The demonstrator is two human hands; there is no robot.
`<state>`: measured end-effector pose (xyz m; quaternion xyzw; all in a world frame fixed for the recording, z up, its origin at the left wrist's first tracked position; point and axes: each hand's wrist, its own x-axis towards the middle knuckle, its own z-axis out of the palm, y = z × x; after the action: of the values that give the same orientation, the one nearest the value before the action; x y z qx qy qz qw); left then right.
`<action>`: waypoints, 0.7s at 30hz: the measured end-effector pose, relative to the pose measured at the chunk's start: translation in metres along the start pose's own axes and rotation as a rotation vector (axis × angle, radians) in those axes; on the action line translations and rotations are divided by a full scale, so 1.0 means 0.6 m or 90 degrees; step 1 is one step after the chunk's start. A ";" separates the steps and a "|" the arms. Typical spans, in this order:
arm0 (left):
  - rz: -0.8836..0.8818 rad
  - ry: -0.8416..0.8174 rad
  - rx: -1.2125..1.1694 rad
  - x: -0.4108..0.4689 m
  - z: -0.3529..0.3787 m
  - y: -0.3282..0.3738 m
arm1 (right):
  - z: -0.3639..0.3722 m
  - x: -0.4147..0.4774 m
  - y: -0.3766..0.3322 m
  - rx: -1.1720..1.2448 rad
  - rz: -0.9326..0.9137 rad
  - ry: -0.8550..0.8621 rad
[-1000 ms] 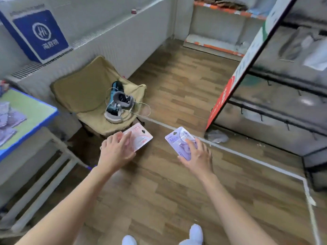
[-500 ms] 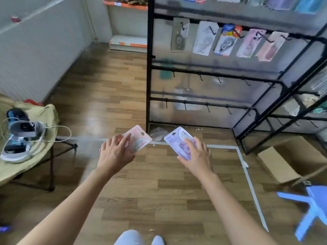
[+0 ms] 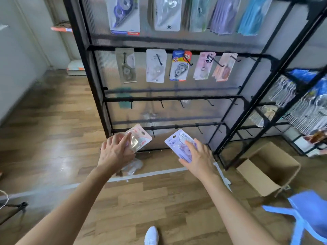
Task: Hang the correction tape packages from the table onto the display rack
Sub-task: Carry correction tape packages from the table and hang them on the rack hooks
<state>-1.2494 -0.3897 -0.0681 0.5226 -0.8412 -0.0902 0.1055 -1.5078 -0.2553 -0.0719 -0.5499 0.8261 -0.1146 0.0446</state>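
bare forearms point(image 3: 70, 206) lead to the left hand point(image 3: 115, 152), with a small ring point(image 3: 100, 149) on a finger at its outer edge, and the right hand point(image 3: 200, 161); a white shoe point(image 3: 151, 235) shows below.

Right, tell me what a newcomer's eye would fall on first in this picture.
Two hands at centre: the left hand holds a pale pink correction tape package, the right hand a lilac correction tape package. Behind them stands the tall black metal display rack, five carded packages hung along its middle rail and bare hooks below. At lower right sit an open brown cardboard box and a blue plastic chair.
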 end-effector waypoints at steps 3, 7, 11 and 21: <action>0.020 0.031 0.004 0.087 0.000 0.023 | -0.025 0.078 0.023 -0.002 0.001 0.027; 0.041 0.028 0.035 0.175 0.000 0.060 | -0.049 0.152 0.060 -0.011 -0.001 0.034; 0.061 0.038 0.030 0.232 0.006 0.094 | -0.063 0.206 0.097 -0.026 -0.006 0.047; 0.026 0.093 0.008 0.333 0.023 0.218 | -0.128 0.345 0.229 -0.030 -0.063 0.086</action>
<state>-1.4520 -0.5113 -0.0307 0.5113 -0.8423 -0.0446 0.1648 -1.7273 -0.3838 -0.0194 -0.5823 0.8013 -0.1341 -0.0296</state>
